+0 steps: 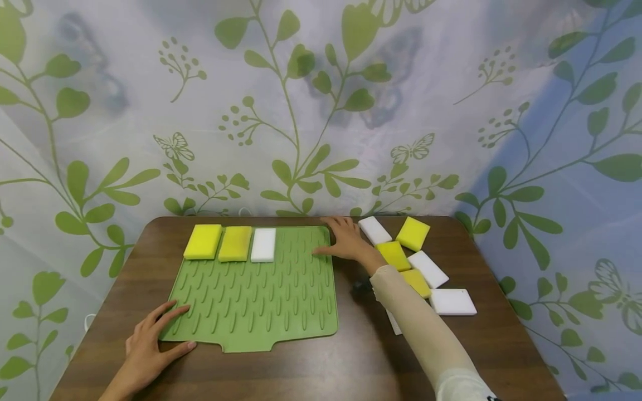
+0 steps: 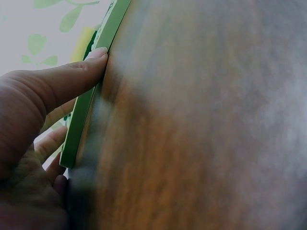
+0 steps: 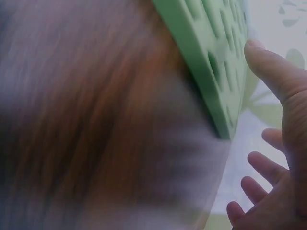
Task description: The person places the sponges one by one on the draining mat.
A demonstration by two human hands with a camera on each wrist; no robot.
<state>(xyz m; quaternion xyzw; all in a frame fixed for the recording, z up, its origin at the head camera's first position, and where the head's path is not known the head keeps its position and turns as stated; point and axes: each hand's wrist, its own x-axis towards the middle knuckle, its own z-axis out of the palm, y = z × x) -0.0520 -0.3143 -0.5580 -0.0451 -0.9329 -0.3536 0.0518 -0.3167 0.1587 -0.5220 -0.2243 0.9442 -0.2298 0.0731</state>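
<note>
A green ridged silicone mat (image 1: 251, 301) lies on the brown table. Along its far edge, from the left, are two yellow sponges (image 1: 203, 241) (image 1: 235, 243) and one white sponge (image 1: 263, 245). My left hand (image 1: 145, 345) rests at the mat's near left corner, fingers extended over the ridges, thumb (image 2: 72, 79) against the near edge. Over the far right corner, my right hand (image 1: 346, 239) is spread and holds nothing. In the right wrist view, its thumb (image 3: 271, 67) overlaps the mat's border (image 3: 201, 76), with the other fingers apart below.
Right of the mat lies a loose group of sponges, white ones (image 1: 453, 302) and yellow ones (image 1: 413, 234). My right forearm (image 1: 418, 323) crosses in front of some, partly hiding a white piece (image 1: 394, 323). A leaf-patterned cloth (image 1: 321, 111) hangs behind the table (image 1: 311, 370).
</note>
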